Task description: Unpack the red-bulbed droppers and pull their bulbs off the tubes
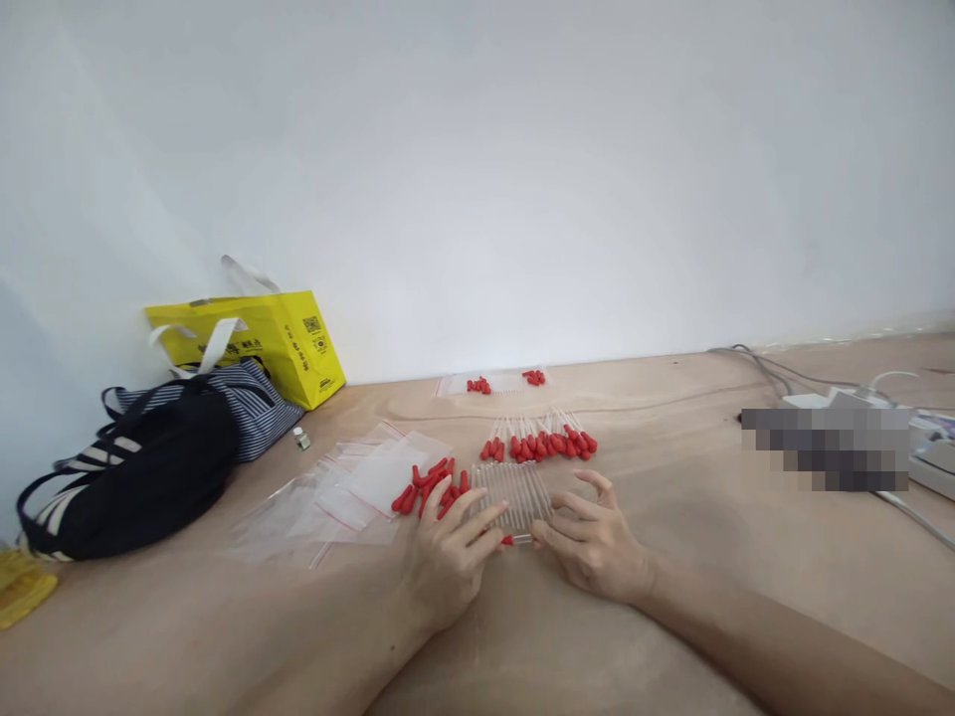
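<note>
My left hand (453,552) is closed, its thumb and fingers around a red rubber bulb (508,540). My right hand (597,542) pinches a clear dropper tube (523,539), which lies level with one end at the bulb; how far it sits inside is hidden by my fingers. Just beyond both hands is a row of loose clear tubes (514,489) side by side. Loose red bulbs (431,480) are heaped beside my left fingers, partly covered by them. Farther back lie several droppers (538,443) with red bulbs fitted, bulbs toward me.
Clear zip bags (350,487) are spread left of the bulbs. Near the wall lies a bag with red-bulbed droppers (507,382). A yellow carrier bag (298,348), a black bag (149,477) and a small bottle (300,438) stand left. Cables and a white power strip (936,462) are right.
</note>
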Tool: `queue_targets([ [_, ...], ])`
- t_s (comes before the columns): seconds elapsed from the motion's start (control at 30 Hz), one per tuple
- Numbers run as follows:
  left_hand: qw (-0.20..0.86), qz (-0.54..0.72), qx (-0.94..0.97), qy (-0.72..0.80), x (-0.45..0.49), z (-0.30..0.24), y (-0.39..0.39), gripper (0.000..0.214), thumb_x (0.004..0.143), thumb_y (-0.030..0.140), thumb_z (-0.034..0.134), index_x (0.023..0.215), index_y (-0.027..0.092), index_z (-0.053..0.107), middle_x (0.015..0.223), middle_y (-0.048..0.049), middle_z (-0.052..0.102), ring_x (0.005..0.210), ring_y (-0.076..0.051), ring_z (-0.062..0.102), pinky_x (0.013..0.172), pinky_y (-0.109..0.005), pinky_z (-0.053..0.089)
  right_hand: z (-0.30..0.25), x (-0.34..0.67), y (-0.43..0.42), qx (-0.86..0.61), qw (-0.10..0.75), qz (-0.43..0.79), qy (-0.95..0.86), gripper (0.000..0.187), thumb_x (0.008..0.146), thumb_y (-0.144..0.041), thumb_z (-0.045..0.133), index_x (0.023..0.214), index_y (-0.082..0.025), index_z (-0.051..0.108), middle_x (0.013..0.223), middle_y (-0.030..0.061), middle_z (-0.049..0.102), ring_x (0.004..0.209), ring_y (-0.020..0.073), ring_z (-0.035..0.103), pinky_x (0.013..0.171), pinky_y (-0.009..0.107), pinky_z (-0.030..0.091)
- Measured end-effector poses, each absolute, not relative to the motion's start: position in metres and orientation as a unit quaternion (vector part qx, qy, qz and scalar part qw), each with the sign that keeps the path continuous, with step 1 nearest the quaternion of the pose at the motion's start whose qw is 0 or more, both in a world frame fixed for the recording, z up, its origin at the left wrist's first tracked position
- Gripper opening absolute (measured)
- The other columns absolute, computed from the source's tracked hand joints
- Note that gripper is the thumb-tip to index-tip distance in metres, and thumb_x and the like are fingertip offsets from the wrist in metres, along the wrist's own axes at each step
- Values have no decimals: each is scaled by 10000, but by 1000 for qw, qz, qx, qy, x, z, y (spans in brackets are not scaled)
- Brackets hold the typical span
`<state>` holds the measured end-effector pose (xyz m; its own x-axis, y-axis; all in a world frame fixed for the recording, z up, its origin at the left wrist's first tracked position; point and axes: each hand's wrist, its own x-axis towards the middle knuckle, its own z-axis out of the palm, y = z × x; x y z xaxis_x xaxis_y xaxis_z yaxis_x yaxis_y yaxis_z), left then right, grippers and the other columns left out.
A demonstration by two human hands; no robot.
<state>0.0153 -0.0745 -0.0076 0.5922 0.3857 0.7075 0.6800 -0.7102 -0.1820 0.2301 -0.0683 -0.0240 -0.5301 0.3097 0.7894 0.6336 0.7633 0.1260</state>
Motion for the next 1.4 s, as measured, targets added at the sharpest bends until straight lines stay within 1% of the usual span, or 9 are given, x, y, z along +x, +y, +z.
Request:
queue_targets([
  [0.17,209,-348,-846,-347,3,-8,-70,165,815,213,460,794,217,624,834,-34,627,806,-172,537,751,-353,412,-28,241,-61,-349,390,-169,-835,218,840,-195,395,766,-187,600,545,-6,526,574,116,458,687,308,324],
  [0.27,149,-379,-825,-392,-3,-6,-63,198,829,216,424,898,191,607,757,-38,546,712,-134,529,641,-263,455,-37,241,-51,-412,362,-100,-830,254,840,-163,348,899,-175,595,652,28,528,582,123,466,574,250,345],
  [0.4,46,-394,-766,-506,-17,1,-51,237,791,174,398,947,167,577,807,-43,529,721,-134,560,623,-259,480,-50,239,-36,-472,369,-32,-800,323,812,-118,324,1044,-181,539,764,55,503,655,141,501,573,240,407],
  [0.5,-20,-380,-735,-561,-26,5,-45,248,727,155,430,946,162,545,828,-36,546,685,-127,569,620,-261,485,-57,237,-28,-475,378,-18,-795,337,785,-83,326,1026,-176,544,760,55,477,681,151,508,601,253,435],
  [0.7,-88,-395,-693,-597,-23,8,-44,181,695,242,506,854,171,457,670,24,537,576,-104,535,545,-225,455,-58,231,-25,-438,416,-10,-796,300,746,-49,345,951,-155,536,807,69,464,721,160,507,636,283,455],
  [0.87,-68,-344,-726,-592,-17,7,-46,108,708,287,525,711,185,490,603,38,530,544,-105,511,518,-219,411,-50,228,-31,-422,410,29,-808,222,789,-106,361,930,-163,523,856,82,479,771,168,512,685,312,458],
  [1.07,19,-319,-762,-563,-11,0,-38,85,715,270,552,710,185,550,691,0,596,668,-144,541,636,-267,407,-41,227,-38,-411,398,72,-817,195,832,-162,348,901,-168,531,849,75,500,789,170,514,722,330,456],
  [1.2,64,-281,-768,-572,-8,3,-32,136,701,337,582,705,202,569,715,4,633,740,-182,555,699,-316,370,-39,227,-39,-404,401,88,-817,203,840,-168,339,901,-171,533,853,75,506,796,171,518,732,336,455],
  [1.4,75,-197,-752,-625,3,22,-18,189,759,354,478,756,227,619,846,-20,644,884,-210,531,773,-345,344,-38,229,-38,-412,409,108,-807,216,844,-168,329,915,-169,533,866,80,507,814,174,520,748,344,454],
])
